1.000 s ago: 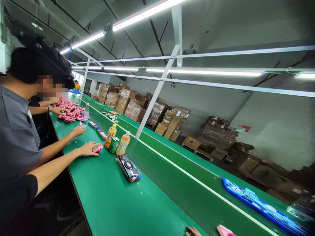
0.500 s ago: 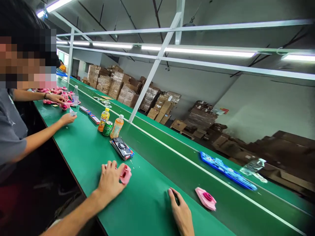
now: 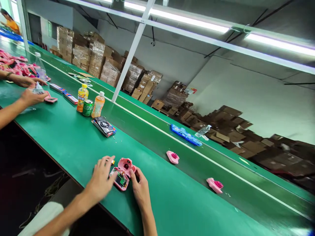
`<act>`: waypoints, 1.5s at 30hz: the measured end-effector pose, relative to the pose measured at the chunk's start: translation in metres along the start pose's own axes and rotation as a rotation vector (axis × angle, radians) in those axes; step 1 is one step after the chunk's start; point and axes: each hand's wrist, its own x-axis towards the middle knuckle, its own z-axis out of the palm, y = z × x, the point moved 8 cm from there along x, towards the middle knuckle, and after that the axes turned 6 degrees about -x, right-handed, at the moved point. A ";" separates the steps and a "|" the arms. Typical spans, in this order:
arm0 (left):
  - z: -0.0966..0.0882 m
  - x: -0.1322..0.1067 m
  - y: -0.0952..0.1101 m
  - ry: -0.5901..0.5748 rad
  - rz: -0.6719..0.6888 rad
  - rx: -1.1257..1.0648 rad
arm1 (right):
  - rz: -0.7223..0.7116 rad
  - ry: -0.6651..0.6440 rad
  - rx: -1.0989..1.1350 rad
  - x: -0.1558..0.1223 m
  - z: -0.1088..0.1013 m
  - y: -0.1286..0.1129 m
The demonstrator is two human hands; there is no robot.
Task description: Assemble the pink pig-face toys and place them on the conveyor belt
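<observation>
A pink toy camera (image 3: 121, 177) lies opened on the green table, its front shell (image 3: 126, 166) folded back and a green circuit board showing inside. My right hand (image 3: 141, 186) pinches the right side of that shell between thumb and fingers. At the left edge of the casing is my left hand (image 3: 102, 178), slightly blurred, its fingers curved around the side and its thumb over the rim. Close to its fingertips shows a small yellow-and-white part (image 3: 112, 162), partly hidden; I cannot tell whether the fingers touch it.
Ahead stand an orange-drink bottle (image 3: 98, 105), a green can (image 3: 88, 108) and a yellow-capped bottle (image 3: 82, 98), beside a black device (image 3: 104, 125) on boxes. Pink toy cameras (image 3: 173, 157) (image 3: 215, 185) lie on the right. A co-worker's hands (image 3: 31, 95) work at left near heaped pink parts (image 3: 14, 64).
My view has swung right and down. My right hand has come to the pink toy camera, which now lies opened out with its circuit board visible. Another pink toy camera has entered view.
</observation>
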 end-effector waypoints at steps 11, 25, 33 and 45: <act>-0.022 0.070 -0.014 -0.535 0.237 0.144 | -0.060 0.355 -0.256 -0.013 -0.038 0.001; -0.024 0.045 -0.026 -0.303 0.022 -0.375 | -0.500 -0.027 -0.818 0.021 0.085 -0.081; 0.003 0.020 -0.025 -0.204 -0.199 -0.923 | -0.419 -0.034 -0.389 -0.005 0.073 -0.089; 0.002 0.017 -0.025 -0.236 -0.278 -1.142 | -0.283 -0.040 -0.386 0.020 0.064 -0.098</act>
